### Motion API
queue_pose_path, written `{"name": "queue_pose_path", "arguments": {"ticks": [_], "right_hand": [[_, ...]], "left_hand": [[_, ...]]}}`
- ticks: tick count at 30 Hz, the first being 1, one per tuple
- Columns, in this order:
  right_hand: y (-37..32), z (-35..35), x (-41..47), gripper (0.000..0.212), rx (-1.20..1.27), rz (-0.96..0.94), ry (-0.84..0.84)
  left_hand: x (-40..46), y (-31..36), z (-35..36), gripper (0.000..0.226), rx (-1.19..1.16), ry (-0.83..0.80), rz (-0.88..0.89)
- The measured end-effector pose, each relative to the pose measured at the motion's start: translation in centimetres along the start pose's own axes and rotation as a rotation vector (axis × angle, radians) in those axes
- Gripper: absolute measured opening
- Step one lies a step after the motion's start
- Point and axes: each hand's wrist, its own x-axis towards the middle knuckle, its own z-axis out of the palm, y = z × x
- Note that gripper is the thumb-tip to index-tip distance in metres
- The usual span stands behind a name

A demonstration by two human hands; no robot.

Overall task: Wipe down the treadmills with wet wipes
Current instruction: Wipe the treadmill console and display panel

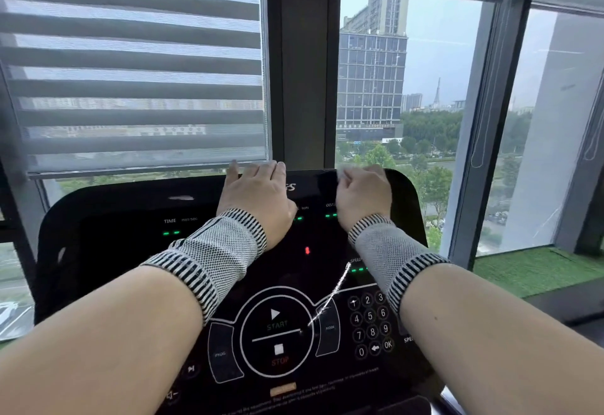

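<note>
Resting flat on the top edge of the glossy black treadmill console point(130, 251), at about 12 o'clock of the panel: left hand point(258, 191), fingers straight and together, thumb spread toward 10 o'clock, nothing held. Just beside it toward 2 o'clock, apart from it: right hand point(362, 199), fingers curled, bunched on a thin pale wet wipe point(343, 173), of which only a blurred whitish edge shows above the knuckles, pressed to the console's upper rim. On each wrist: grey knitted wrist sleeve with black-and-white striped cuffs, left point(212, 258) and right point(389, 251). On the console face, at 6 o'clock: round white-outlined START/STOP button ring point(277, 333); at 4 o'clock, white number keypad point(371, 323), partly covered by the right forearm; at 9 o'clock, TIME readout with green lights point(170, 226); near centre, small red light point(307, 250). Across the panel between ring and keypad: thin bright streak, reflection or thread, cannot tell which. Behind the console: grey striped roller blind point(137, 65) at 11 o'clock, dark window post point(302, 61) at 12 o'clock, glass office tower point(371, 78) at 1 o'clock, green artificial turf strip point(536, 267) at 3 o'clock.
</note>
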Motion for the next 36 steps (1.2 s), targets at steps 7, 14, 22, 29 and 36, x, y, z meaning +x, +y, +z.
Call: {"name": "queue_pose_path", "arguments": {"ticks": [7, 14, 22, 29, 36], "right_hand": [[-0.4, 0.6, -0.2, 0.026, 0.054, 0.021, 0.025], [-1.1, 0.7, -0.3, 0.023, 0.003, -0.032, -0.013], [-2.2, 0.6, 0.1, 0.022, -0.028, -0.171, -0.082], [-3.0, 1.1, -1.0, 0.025, -0.006, -0.295, -0.109], [-3.6, 2.1, -2.5, 0.029, 0.056, -0.228, -0.052]], "left_hand": [[-0.8, -0.3, 0.4, 0.064, 0.012, 0.007, -0.020], [-0.7, -0.5, 0.4, 0.064, -0.025, 0.005, -0.019], [-0.7, -0.5, 0.6, 0.066, -0.051, 0.026, -0.015], [-0.7, -0.7, 0.8, 0.067, -0.059, 0.042, -0.003], [-0.6, -0.8, 0.9, 0.068, -0.063, 0.033, 0.006]]}}
